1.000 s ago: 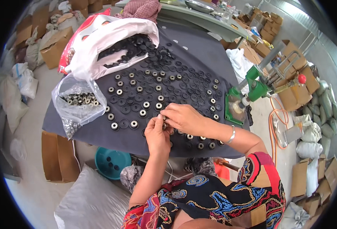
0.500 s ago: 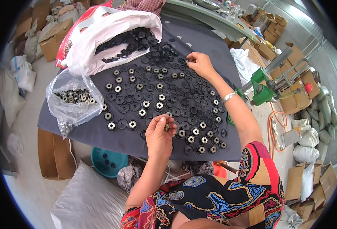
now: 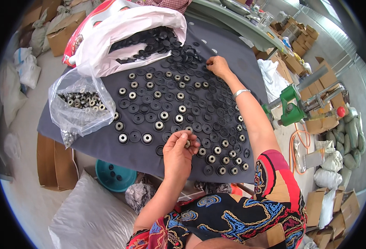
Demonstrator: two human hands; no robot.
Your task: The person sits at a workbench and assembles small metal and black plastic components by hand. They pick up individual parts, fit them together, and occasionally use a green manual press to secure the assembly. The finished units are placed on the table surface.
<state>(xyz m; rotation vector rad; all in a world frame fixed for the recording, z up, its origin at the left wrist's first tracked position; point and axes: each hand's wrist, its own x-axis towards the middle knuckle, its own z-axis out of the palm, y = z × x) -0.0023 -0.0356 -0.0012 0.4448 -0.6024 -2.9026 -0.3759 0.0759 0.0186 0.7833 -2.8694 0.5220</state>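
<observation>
My left hand [image 3: 178, 154] is closed, palm up, around metal ball bearings [image 3: 187, 144] near the table's front edge. At the far right of the spread, my right hand [image 3: 218, 66] is stretched out low, its fingertips pinched together. What they hold, if anything, is too small to make out. Between and around the hands lie many round black plastic wheels [image 3: 138, 118] in loose rows. Some have a silvery bearing [image 3: 147, 138] seated in the middle; others are bare. More bearings [image 3: 83, 101] fill a clear plastic bag [image 3: 58, 114] at the table's left.
A white and red sack [image 3: 96, 52] spills black wheels onto the dark tablecloth [image 3: 96, 145] at the far left. A green hand press [image 3: 290, 106] stands to the right. Below the table are a teal basin [image 3: 127, 184] and a grey-white sack [image 3: 92, 216]. Cardboard boxes [image 3: 319, 207] lie about.
The whole view has shifted slightly. My right hand has moved a little left and farther away over the wheels. My left hand stays closed in about the same place.
</observation>
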